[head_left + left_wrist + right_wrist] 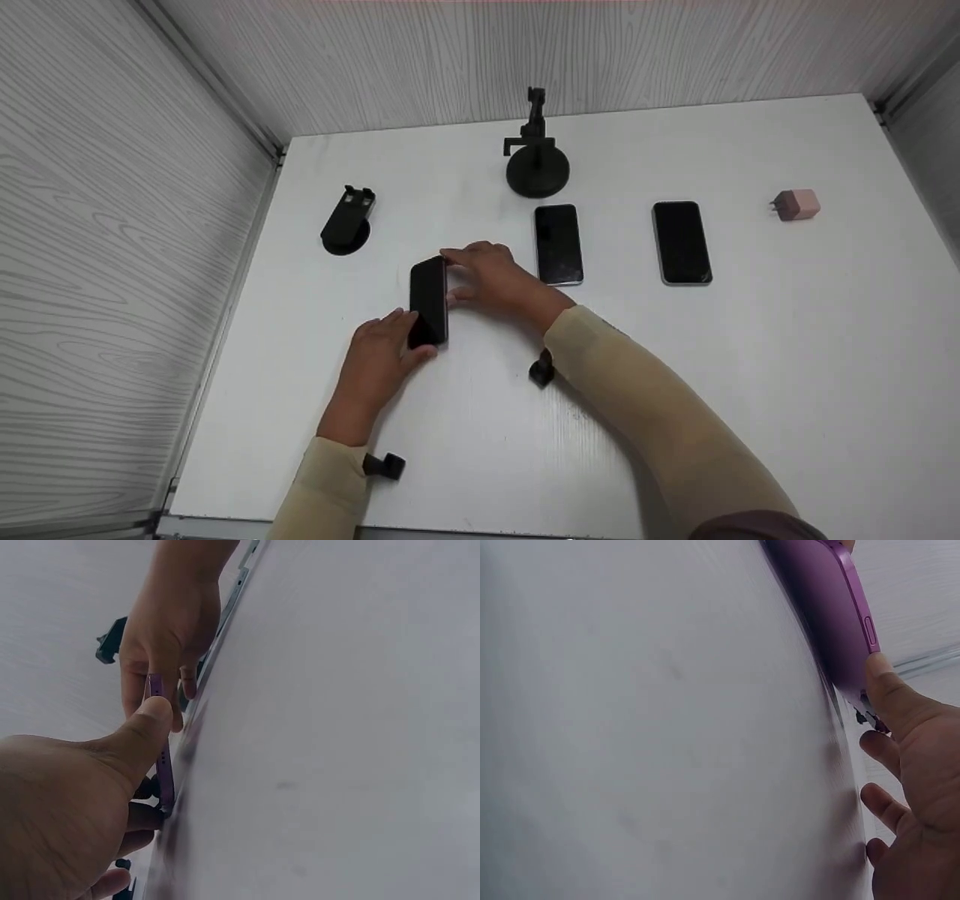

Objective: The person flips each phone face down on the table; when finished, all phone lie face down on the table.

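Note:
A smartphone (428,300) with a black screen lies between both hands, left of the table's middle. Its purple back (821,611) and side rim show in the right wrist view, so the phone is tilted with one side raised from the table. My left hand (379,356) pinches its near end, the thumb on the purple bottom edge (166,780) and fingers along the left side. My right hand (495,279) holds its right side, the index finger at the far corner and the thumb lower on the edge. The other right fingers are spread in the right wrist view.
On the white table (787,375) lie two more black-screened phones, a middle phone (559,244) and a right phone (682,243). A black round-based stand (538,171) is behind them. A small black phone holder (349,221) stands left; a pink plug adapter (797,205) sits right.

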Available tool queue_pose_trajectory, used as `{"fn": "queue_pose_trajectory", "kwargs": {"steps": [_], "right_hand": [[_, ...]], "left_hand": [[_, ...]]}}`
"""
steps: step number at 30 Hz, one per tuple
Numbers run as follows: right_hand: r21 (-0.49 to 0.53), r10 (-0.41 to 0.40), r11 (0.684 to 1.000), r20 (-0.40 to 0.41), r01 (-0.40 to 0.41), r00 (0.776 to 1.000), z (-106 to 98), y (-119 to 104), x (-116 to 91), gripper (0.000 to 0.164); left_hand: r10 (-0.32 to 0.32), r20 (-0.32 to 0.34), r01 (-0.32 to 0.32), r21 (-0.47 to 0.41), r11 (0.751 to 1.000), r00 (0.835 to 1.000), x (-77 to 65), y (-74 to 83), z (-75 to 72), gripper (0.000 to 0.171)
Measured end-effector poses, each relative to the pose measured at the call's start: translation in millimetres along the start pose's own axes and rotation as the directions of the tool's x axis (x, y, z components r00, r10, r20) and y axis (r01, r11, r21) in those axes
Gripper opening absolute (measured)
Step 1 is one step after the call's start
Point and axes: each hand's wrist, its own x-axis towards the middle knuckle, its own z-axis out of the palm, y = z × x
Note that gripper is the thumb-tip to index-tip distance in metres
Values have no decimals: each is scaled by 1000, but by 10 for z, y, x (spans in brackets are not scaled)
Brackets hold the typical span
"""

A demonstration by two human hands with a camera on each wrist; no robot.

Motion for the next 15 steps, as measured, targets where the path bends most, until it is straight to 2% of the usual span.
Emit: {"fn": "queue_pose_trajectory", "kwargs": {"steps": [5,8,15], "right_hand": [[53,-11,999,-3,11,1000,32,-7,7,81],[110,-20,994,-9,21,1000,51,-14,0,80],[247,-53,967,-34,60,998,77,-82,-17,84]], "left_hand": [[-11,0,11,-31,999,1000,-6,-23,7,71],[3,-4,-3,-47,999,1000,-11,-39,11,68],[14,4,-14,-89,996,1000,-11,-47,19,63]]}}
